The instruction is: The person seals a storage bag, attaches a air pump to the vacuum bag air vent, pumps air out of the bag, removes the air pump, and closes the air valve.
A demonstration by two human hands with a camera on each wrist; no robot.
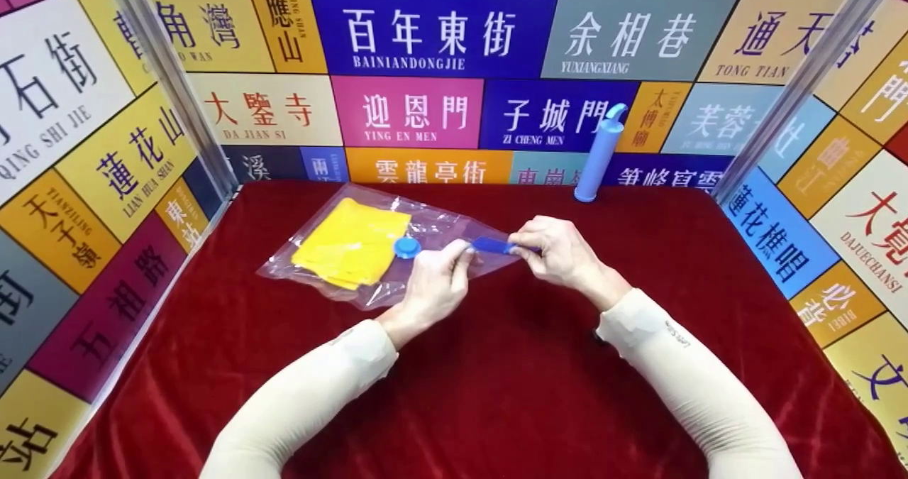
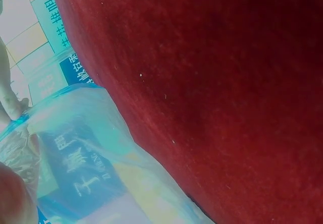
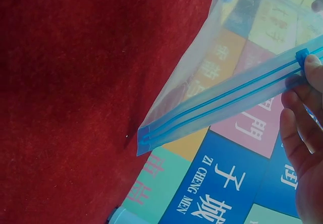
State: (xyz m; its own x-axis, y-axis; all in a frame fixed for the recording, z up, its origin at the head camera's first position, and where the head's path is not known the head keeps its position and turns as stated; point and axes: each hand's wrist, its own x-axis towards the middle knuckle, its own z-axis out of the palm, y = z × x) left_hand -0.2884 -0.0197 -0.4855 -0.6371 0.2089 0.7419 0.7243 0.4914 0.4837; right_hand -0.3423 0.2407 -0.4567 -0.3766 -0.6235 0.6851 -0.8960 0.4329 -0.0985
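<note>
A clear plastic zip storage bag holds a folded yellow cloth, and a round blue valve sits on its face. My left hand pinches the bag's zip edge between thumb and fingers. To its right, my right hand pinches the same edge. In the right wrist view, the right thumb and fingers grip a small blue slider on the double blue zip strip, whose end corner hangs free. The left wrist view shows the bag's clear film close up, with the wall signs visible through it.
A blue hand pump stands upright at the back right of the table. Dark red velvet cloth covers the table. Sign-printed panels rise behind and on both sides, with metal posts at the corners.
</note>
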